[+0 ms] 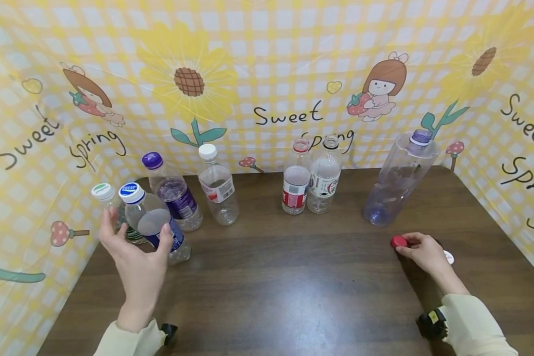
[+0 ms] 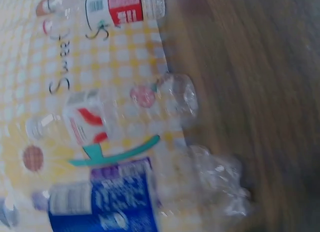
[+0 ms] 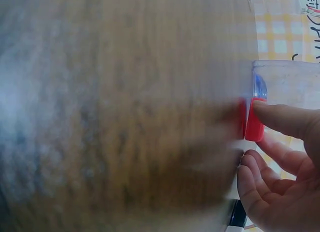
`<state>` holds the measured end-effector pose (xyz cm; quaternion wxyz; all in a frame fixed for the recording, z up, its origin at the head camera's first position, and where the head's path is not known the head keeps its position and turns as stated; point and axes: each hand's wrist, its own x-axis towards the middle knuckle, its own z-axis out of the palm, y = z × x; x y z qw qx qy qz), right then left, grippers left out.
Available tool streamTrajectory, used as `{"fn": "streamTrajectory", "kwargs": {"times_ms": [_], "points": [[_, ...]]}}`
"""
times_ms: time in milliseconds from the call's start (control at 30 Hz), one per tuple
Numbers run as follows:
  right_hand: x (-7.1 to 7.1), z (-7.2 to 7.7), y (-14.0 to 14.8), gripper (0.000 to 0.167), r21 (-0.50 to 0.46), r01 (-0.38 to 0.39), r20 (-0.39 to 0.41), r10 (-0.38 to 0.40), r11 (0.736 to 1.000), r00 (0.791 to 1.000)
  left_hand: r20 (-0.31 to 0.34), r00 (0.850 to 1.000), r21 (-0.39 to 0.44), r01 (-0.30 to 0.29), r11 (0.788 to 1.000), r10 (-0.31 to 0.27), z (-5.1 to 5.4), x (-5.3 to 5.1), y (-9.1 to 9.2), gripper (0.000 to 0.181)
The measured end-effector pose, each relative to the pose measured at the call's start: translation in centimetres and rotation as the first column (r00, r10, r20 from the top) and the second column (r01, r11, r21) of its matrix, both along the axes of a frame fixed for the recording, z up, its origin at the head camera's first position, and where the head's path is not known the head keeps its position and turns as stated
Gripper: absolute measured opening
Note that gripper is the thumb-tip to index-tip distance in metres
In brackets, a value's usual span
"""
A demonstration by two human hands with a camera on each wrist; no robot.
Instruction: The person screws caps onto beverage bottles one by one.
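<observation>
With thumb and fingers, my right hand (image 1: 424,254) pinches a red bottle cap (image 1: 399,242) just at the table surface; the right wrist view shows the same cap (image 3: 255,119) between thumb and forefinger. A white cap (image 1: 448,256) lies beside that hand, partly hidden by it. On the left, my left hand (image 1: 138,269) is raised with thumb and fingers spread apart, in front of a clear bottle with a blue label (image 1: 153,222) and a blue-and-white cap. Nothing is held in it. The left wrist view is blurred and shows the blue label (image 2: 120,204) but no hand.
Behind stand a purple-capped bottle (image 1: 178,198), a white-capped bottle (image 1: 220,193), and a green-and-white-capped bottle (image 1: 104,193). Two uncapped bottles, one red-labelled (image 1: 295,193) and one white-labelled (image 1: 325,185), stand mid-table. A tall uncapped purplish bottle (image 1: 398,180) is right. Patterned cloth surrounds the table (image 1: 285,282).
</observation>
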<state>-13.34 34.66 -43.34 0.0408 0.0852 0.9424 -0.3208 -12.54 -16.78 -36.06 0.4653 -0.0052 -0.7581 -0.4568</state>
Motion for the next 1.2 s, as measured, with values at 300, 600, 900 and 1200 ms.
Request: {"fn": "streamTrajectory", "kwargs": {"times_ms": [300,600,900,1200], "points": [[0.3,0.6,0.2,0.046,0.014,0.054,-0.017,-0.054,0.998,0.998,-0.369,0.891,-0.423,0.091,0.901,-0.263,-1.0,-1.1,6.2,0.041],[0.8,1.2,-0.2,0.051,-0.018,0.076,-0.035,-0.076,0.997,0.996,0.339,0.888,-0.374,0.430,0.822,-0.310,-2.2,-4.2,12.0,0.054],[0.7,2.3,-1.0,0.051,-0.053,0.067,-0.067,-0.071,0.996,0.995,0.614,0.709,-0.109,0.510,0.853,-0.346,-0.9,-8.7,15.6,0.079],[0.7,3.6,-2.6,0.051,-0.069,0.045,-0.096,-0.052,0.997,0.994,0.708,0.649,-0.141,0.515,0.846,-0.278,0.0,-11.9,17.1,0.083]]}}
